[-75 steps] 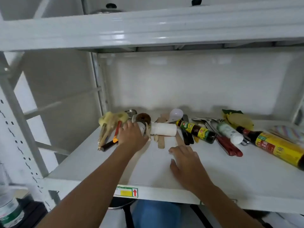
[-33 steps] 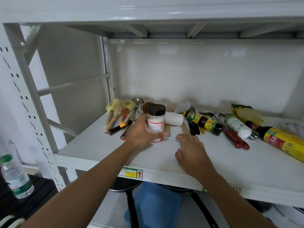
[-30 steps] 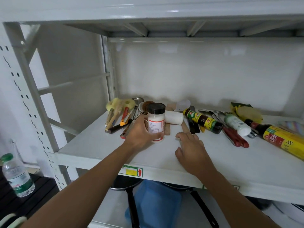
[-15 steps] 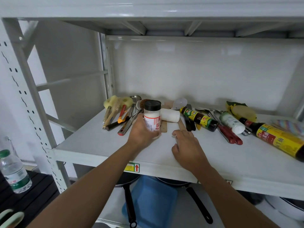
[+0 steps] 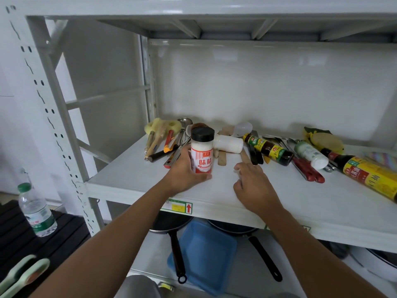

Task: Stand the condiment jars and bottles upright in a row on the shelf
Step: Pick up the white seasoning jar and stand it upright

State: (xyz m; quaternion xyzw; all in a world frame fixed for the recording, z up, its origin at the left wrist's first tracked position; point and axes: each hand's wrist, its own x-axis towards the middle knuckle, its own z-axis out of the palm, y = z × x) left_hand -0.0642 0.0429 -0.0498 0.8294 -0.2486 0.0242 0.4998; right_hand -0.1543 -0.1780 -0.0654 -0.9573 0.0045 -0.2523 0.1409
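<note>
A white seasoning jar (image 5: 202, 152) with a black lid and red label stands upright on the white shelf (image 5: 133, 179), and my left hand (image 5: 184, 171) is wrapped around its left side. My right hand (image 5: 254, 186) rests flat on the shelf to the jar's right, fingers apart, holding nothing. Behind them, lying on their sides, are a plain white jar (image 5: 228, 143), a dark sauce bottle with a green label (image 5: 268, 149), a small white bottle (image 5: 311, 154) and a large yellow-labelled bottle (image 5: 369, 175).
Kitchen utensils (image 5: 165, 143) and red-handled tools (image 5: 309, 171) are heaped at the back of the shelf with a yellow sponge (image 5: 326, 140). Pans (image 5: 171, 224) and a blue tray (image 5: 204, 254) sit on the lower shelf. A water bottle (image 5: 36, 209) stands outside at the left.
My left hand picked the black-lidded jar out of the pile, turned it upright and brought it to the shelf's front. My right hand barely moved.
</note>
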